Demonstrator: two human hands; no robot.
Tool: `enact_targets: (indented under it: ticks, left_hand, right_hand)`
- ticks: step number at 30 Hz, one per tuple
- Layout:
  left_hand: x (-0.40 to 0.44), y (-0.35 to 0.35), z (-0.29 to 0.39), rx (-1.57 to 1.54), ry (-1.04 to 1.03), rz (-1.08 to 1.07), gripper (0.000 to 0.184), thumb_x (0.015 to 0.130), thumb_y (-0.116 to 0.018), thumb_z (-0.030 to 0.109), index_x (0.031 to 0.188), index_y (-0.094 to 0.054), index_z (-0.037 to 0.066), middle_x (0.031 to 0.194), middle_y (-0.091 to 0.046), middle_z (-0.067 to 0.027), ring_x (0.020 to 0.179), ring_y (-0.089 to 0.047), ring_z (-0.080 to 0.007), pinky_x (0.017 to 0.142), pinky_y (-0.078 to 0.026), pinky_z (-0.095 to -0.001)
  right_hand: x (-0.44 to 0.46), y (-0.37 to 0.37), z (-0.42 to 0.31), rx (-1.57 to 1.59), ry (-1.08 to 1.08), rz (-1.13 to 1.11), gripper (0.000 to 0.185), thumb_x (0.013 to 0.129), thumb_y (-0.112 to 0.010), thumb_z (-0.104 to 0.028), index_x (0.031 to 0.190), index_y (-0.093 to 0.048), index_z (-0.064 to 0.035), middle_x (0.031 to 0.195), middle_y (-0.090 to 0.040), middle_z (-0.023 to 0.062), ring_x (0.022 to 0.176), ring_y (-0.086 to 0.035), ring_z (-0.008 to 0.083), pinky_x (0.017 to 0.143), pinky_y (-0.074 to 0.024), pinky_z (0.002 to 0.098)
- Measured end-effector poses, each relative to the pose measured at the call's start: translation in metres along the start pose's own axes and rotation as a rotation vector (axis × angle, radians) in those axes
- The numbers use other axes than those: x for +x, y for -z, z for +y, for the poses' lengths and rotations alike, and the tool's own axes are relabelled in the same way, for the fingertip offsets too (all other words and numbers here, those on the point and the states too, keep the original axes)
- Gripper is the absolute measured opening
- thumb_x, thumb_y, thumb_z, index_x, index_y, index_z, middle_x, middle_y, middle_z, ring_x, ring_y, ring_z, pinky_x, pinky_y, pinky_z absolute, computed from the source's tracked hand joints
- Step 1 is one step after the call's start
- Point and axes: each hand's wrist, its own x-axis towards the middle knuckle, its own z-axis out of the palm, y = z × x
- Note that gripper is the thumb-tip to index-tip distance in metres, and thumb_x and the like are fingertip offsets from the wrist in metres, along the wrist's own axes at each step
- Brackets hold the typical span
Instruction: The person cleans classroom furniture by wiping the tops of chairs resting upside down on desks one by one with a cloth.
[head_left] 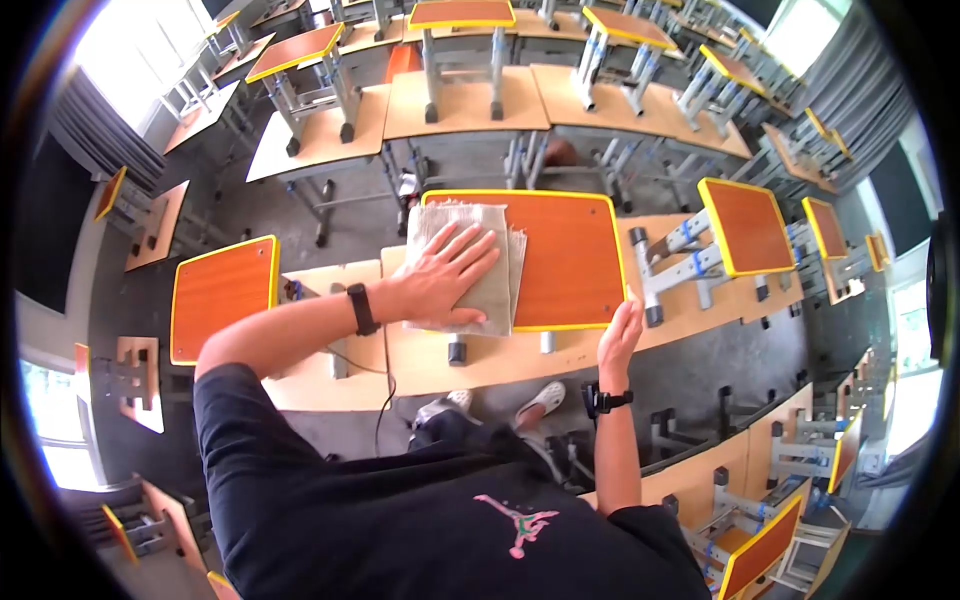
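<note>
My left hand [445, 278] lies flat with spread fingers on a folded grey cloth [490, 225]. The cloth, frayed at its edges, covers the left part of an orange-brown stool seat [570, 260] with a yellow rim. This stool stands on a light wood desk [420, 360], and its leg ends show below the seat's near edge. At the seat's right near corner, my right hand [620, 335] is closed on the rim, its fingers partly hidden from view.
On the same row stand another stool [745, 228] to the right and one [225, 300] to the left. Ahead is a row of desks [465, 105] with stools on top. A thin dark cable [388, 395] hangs over the near desk edge.
</note>
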Motion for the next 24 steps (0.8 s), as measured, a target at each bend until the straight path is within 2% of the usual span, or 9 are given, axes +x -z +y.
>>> enact_targets:
  ticks: [3, 8, 11, 12, 15, 17, 20, 22, 24]
  left_hand:
    - [0.02, 0.011, 0.0, 0.051, -0.012, -0.1, 0.101, 0.092, -0.052, 0.068, 0.156, -0.025, -0.005, 0.165, -0.02, -0.0265, 0.155, -0.014, -0.0424, 0.126, -0.01, -0.0563]
    - [0.029, 0.024, 0.02, 0.062, 0.001, -0.217, 0.102, 0.091, -0.052, 0.069, 0.155, -0.027, -0.007, 0.163, -0.022, -0.0294, 0.154, -0.014, -0.0443, 0.125, -0.01, -0.0593]
    - [0.053, 0.021, 0.039, 0.071, -0.005, -0.274, 0.104, 0.091, -0.046, 0.072, 0.155, -0.026, -0.008, 0.163, -0.021, -0.0311, 0.153, -0.014, -0.047, 0.124, -0.009, -0.0611]
    - [0.07, 0.019, 0.045, 0.073, -0.007, -0.291, 0.106, 0.091, -0.042, 0.075, 0.154, -0.024, -0.009, 0.162, -0.02, -0.0324, 0.153, -0.015, -0.0493, 0.124, -0.009, -0.0622]
    - [0.104, 0.015, 0.061, 0.049, -0.017, -0.278, 0.107, 0.089, -0.043, 0.076, 0.155, -0.027, -0.007, 0.163, -0.02, -0.0315, 0.153, -0.015, -0.0482, 0.123, -0.009, -0.0624]
    - [0.126, 0.008, 0.078, 0.068, -0.003, -0.304, 0.107, 0.088, -0.046, 0.076, 0.155, -0.028, -0.006, 0.163, -0.02, -0.0299, 0.154, -0.014, -0.0465, 0.124, -0.009, -0.0616]
    - [0.17, -0.002, 0.098, -0.036, -0.108, -0.225, 0.101, 0.093, -0.034, 0.076, 0.154, -0.031, -0.005, 0.162, -0.025, -0.029, 0.154, -0.016, -0.0451, 0.123, -0.008, -0.0626]
    - [0.187, -0.004, 0.105, -0.105, -0.147, -0.204, 0.096, 0.091, -0.043, 0.07, 0.152, -0.034, -0.003, 0.163, -0.027, -0.026, 0.154, -0.018, -0.0434, 0.124, -0.009, -0.0617]
    - [0.192, -0.001, 0.102, -0.09, -0.143, -0.198, 0.095, 0.088, -0.047, 0.067, 0.152, -0.035, -0.003, 0.163, -0.027, -0.0248, 0.154, -0.019, -0.0427, 0.124, -0.009, -0.0614]
  right_hand:
    - [-0.004, -0.001, 0.003, -0.078, 0.078, 0.02, 0.044, 0.11, -0.037, -0.026, 0.135, -0.051, 0.0073, 0.116, -0.064, 0.0247, 0.108, -0.064, 0.035, 0.093, -0.0489, 0.0402]
    - [-0.007, 0.004, -0.014, 0.099, -0.044, -0.104, 0.046, 0.11, -0.037, -0.023, 0.139, -0.044, 0.0114, 0.127, -0.058, 0.0302, 0.117, -0.06, 0.0401, 0.101, -0.0455, 0.0408]
    - [-0.019, 0.004, -0.014, 0.193, -0.123, -0.24, 0.052, 0.11, -0.037, -0.026, 0.143, -0.036, 0.0133, 0.14, -0.048, 0.0346, 0.13, -0.051, 0.0432, 0.11, -0.0385, 0.0443]
    - [-0.016, 0.011, -0.012, 0.228, -0.131, -0.284, 0.061, 0.11, -0.038, -0.034, 0.145, -0.031, 0.0148, 0.142, -0.045, 0.0355, 0.133, -0.047, 0.0457, 0.112, -0.0369, 0.0454]
    - [-0.013, 0.012, -0.005, 0.363, 0.015, -0.316, 0.09, 0.104, -0.037, -0.06, 0.147, -0.023, 0.0178, 0.144, -0.04, 0.0369, 0.133, -0.044, 0.0496, 0.111, -0.0366, 0.048]
    - [-0.012, 0.019, -0.005, 0.409, -0.024, -0.377, 0.093, 0.103, -0.037, -0.063, 0.147, -0.021, 0.0173, 0.143, -0.04, 0.0367, 0.132, -0.045, 0.0493, 0.11, -0.0374, 0.048]
    - [-0.009, 0.018, -0.002, 0.529, -0.094, -0.522, 0.101, 0.1, -0.036, -0.07, 0.148, -0.017, 0.0161, 0.141, -0.041, 0.0358, 0.131, -0.047, 0.0468, 0.107, -0.0398, 0.0477]
    - [-0.003, 0.021, -0.012, 0.586, -0.116, -0.412, 0.102, 0.099, -0.037, -0.071, 0.148, -0.015, 0.0157, 0.14, -0.041, 0.0358, 0.129, -0.049, 0.0443, 0.106, -0.0411, 0.0474]
    - [-0.003, 0.021, -0.01, 0.602, -0.148, -0.465, 0.099, 0.1, -0.039, -0.067, 0.149, -0.013, 0.0161, 0.142, -0.04, 0.0363, 0.131, -0.049, 0.0428, 0.107, -0.0402, 0.0467]
